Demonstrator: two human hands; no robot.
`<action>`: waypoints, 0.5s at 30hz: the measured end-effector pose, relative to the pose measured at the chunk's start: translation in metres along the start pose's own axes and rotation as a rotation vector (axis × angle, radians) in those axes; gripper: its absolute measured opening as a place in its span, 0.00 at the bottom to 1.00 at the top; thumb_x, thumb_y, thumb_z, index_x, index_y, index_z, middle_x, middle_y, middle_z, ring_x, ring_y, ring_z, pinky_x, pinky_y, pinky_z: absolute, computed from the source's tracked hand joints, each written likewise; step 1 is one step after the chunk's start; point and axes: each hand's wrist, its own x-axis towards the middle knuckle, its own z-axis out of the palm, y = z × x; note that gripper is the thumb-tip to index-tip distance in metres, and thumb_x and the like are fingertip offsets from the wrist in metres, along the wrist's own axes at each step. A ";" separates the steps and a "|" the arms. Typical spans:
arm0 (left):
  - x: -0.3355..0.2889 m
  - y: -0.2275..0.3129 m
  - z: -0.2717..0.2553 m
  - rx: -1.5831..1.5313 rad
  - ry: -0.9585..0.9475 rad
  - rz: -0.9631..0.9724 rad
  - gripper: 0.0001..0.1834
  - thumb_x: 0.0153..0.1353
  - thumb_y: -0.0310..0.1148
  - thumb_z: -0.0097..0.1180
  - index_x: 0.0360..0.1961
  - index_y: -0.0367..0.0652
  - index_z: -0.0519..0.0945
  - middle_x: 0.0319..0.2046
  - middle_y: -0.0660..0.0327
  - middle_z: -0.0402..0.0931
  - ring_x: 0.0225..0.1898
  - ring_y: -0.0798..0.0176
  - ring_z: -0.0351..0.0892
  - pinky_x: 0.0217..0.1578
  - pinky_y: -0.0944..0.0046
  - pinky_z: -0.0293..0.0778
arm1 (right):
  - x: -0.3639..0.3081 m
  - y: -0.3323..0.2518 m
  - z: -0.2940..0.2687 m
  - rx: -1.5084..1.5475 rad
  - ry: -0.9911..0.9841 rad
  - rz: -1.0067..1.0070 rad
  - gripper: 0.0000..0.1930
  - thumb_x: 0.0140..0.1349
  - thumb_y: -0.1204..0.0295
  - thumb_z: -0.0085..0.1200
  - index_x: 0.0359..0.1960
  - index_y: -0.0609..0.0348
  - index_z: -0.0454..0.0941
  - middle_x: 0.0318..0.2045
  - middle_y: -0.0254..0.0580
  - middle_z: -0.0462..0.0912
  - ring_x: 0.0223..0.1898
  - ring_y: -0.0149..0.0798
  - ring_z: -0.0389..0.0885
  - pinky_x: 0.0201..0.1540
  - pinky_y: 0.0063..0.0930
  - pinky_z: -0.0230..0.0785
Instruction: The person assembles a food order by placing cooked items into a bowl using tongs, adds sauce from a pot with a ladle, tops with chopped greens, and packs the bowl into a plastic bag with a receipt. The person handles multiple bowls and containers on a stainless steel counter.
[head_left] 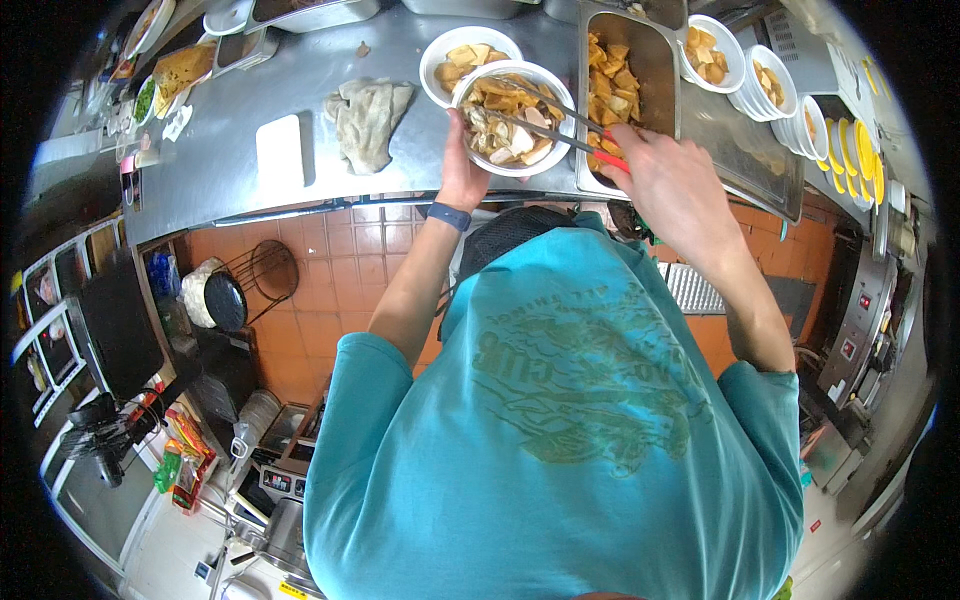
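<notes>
My left hand (465, 165) grips a white bowl (513, 168) by its left side, the thumb up along the rim. Brown and pale food pieces (505, 110) fill this bowl. In my right hand (668, 180) are metal tongs with red grips (608, 158), their arms reaching left into the food. A second white bowl (428, 72) with pale yellow pieces stands just behind, partly covered by the held one. To the right, a deep metal pan (655, 95) holds brown chunks (612, 80) along its left side.
A crumpled grey cloth (367, 122) and a white rectangular object (280, 152) lie on the steel counter (220, 150) to the left. Filled white bowls (712, 52) and stacked bowls (768, 85) stand at the right, near yellow-edged items (862, 160). A wire basket (270, 272) is below the counter.
</notes>
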 end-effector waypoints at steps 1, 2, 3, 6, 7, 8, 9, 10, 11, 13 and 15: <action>0.000 0.001 -0.002 0.001 -0.009 0.000 0.39 0.68 0.64 0.40 0.71 0.48 0.58 0.69 0.59 0.61 0.69 0.55 0.60 0.68 0.51 0.58 | -0.003 0.000 -0.004 -0.001 0.003 -0.002 0.13 0.64 0.65 0.55 0.42 0.61 0.76 0.26 0.51 0.82 0.31 0.53 0.84 0.34 0.47 0.75; 0.000 0.003 -0.003 0.001 -0.018 -0.002 0.39 0.68 0.64 0.40 0.71 0.48 0.58 0.69 0.59 0.61 0.69 0.55 0.60 0.68 0.51 0.58 | -0.007 0.002 -0.011 0.001 0.020 -0.019 0.12 0.64 0.65 0.55 0.42 0.61 0.75 0.26 0.51 0.82 0.31 0.54 0.83 0.34 0.47 0.74; 0.000 0.004 -0.005 -0.001 -0.030 -0.002 0.40 0.68 0.64 0.40 0.71 0.47 0.58 0.68 0.59 0.61 0.69 0.55 0.60 0.68 0.52 0.58 | -0.011 0.003 -0.018 0.004 0.035 -0.036 0.12 0.64 0.65 0.56 0.41 0.62 0.75 0.26 0.51 0.82 0.31 0.54 0.83 0.34 0.48 0.74; 0.001 0.007 -0.007 0.003 0.007 -0.015 0.39 0.69 0.63 0.39 0.70 0.46 0.59 0.67 0.58 0.63 0.68 0.55 0.62 0.67 0.52 0.60 | -0.016 0.011 -0.037 0.100 -0.040 0.059 0.14 0.64 0.63 0.56 0.45 0.59 0.77 0.29 0.54 0.82 0.33 0.58 0.81 0.37 0.49 0.71; 0.001 0.008 -0.008 0.014 -0.007 0.002 0.38 0.69 0.63 0.39 0.70 0.46 0.59 0.67 0.58 0.63 0.68 0.55 0.63 0.67 0.52 0.60 | -0.014 0.013 -0.039 0.106 -0.076 0.109 0.14 0.64 0.63 0.56 0.45 0.59 0.77 0.29 0.55 0.82 0.33 0.58 0.80 0.37 0.50 0.71; 0.002 0.008 -0.008 0.012 -0.022 0.011 0.38 0.69 0.63 0.39 0.69 0.45 0.60 0.67 0.57 0.64 0.67 0.55 0.64 0.67 0.52 0.61 | -0.010 0.014 -0.038 0.121 -0.048 0.121 0.14 0.66 0.62 0.55 0.43 0.59 0.77 0.27 0.55 0.81 0.33 0.59 0.80 0.36 0.50 0.70; 0.002 0.007 -0.009 -0.001 -0.006 -0.018 0.39 0.69 0.63 0.39 0.69 0.45 0.60 0.67 0.57 0.64 0.67 0.55 0.64 0.67 0.52 0.61 | -0.004 0.014 -0.033 0.124 -0.034 0.061 0.14 0.66 0.61 0.54 0.42 0.60 0.77 0.27 0.56 0.81 0.33 0.59 0.80 0.37 0.51 0.71; 0.002 0.007 -0.010 -0.005 -0.017 -0.034 0.39 0.69 0.63 0.39 0.69 0.45 0.60 0.67 0.57 0.64 0.67 0.55 0.64 0.67 0.52 0.61 | 0.004 0.014 -0.025 0.123 -0.030 0.020 0.15 0.66 0.60 0.54 0.41 0.61 0.77 0.27 0.56 0.82 0.34 0.59 0.81 0.37 0.52 0.71; 0.002 0.007 -0.011 -0.009 -0.038 -0.040 0.39 0.69 0.63 0.39 0.69 0.45 0.60 0.67 0.57 0.64 0.67 0.55 0.63 0.67 0.52 0.61 | 0.010 0.014 -0.018 0.114 -0.062 0.021 0.15 0.66 0.60 0.53 0.40 0.62 0.77 0.28 0.56 0.82 0.35 0.59 0.81 0.37 0.52 0.72; 0.002 0.005 -0.014 -0.062 -0.073 -0.081 0.40 0.68 0.64 0.39 0.70 0.45 0.60 0.67 0.56 0.63 0.67 0.54 0.63 0.67 0.51 0.60 | 0.012 0.019 -0.005 0.185 -0.032 -0.001 0.16 0.67 0.59 0.52 0.41 0.61 0.78 0.28 0.57 0.82 0.33 0.60 0.80 0.37 0.51 0.71; 0.001 0.005 -0.017 -0.027 -0.026 -0.074 0.40 0.68 0.64 0.39 0.70 0.46 0.59 0.67 0.56 0.63 0.68 0.53 0.63 0.67 0.50 0.60 | 0.003 0.028 0.001 0.232 -0.001 0.019 0.15 0.67 0.59 0.52 0.39 0.60 0.78 0.26 0.55 0.81 0.31 0.58 0.80 0.34 0.48 0.69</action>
